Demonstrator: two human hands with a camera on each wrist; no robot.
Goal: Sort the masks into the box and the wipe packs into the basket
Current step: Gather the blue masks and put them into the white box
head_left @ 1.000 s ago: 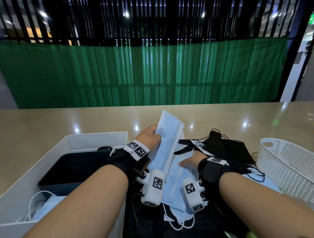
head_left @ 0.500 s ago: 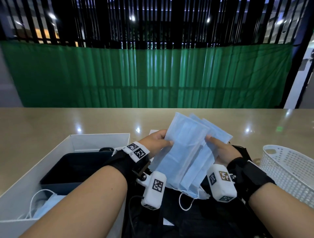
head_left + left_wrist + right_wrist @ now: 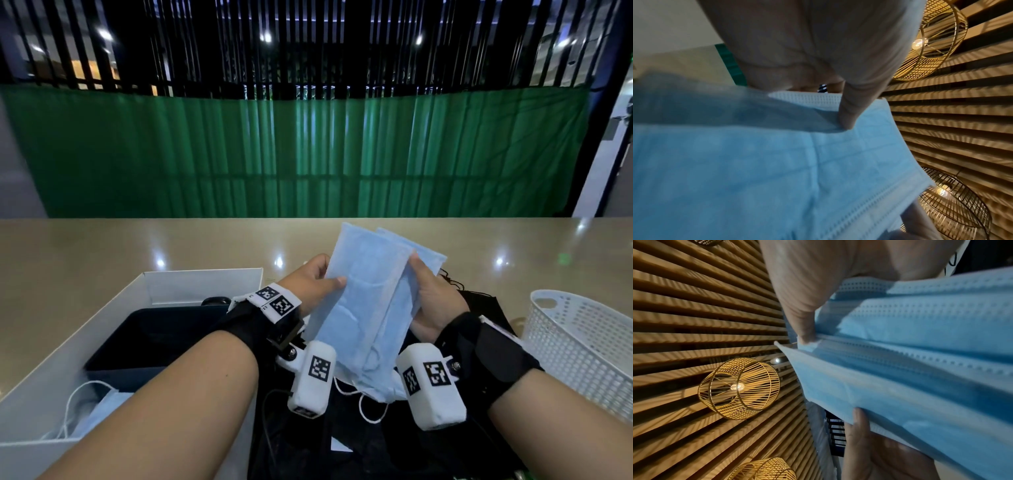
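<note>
Both hands hold a stack of light blue masks (image 3: 368,301) up above the table's near edge. My left hand (image 3: 313,284) pinches the stack's left edge, thumb on its front. My right hand (image 3: 426,294) grips the right edge, thumb on top. Both wrist views show the blue masks (image 3: 777,170) (image 3: 920,361) close up with a thumb pressed on them. White ear loops hang below the stack. The white box (image 3: 191,284) stands at the left with a dark tray and a blue mask (image 3: 99,406) inside. The white perforated basket (image 3: 582,342) sits at the right. No wipe packs are visible.
Black masks (image 3: 479,305) lie on the table behind my right hand. A dark cloth or bag (image 3: 342,445) covers the near edge between my forearms. The beige table (image 3: 102,253) stretches back to a green curtain.
The blue masks were lifted off the table pile. My right hand came up from the table and took the stack's right edge, and the fanned masks are now drawn closer together.
</note>
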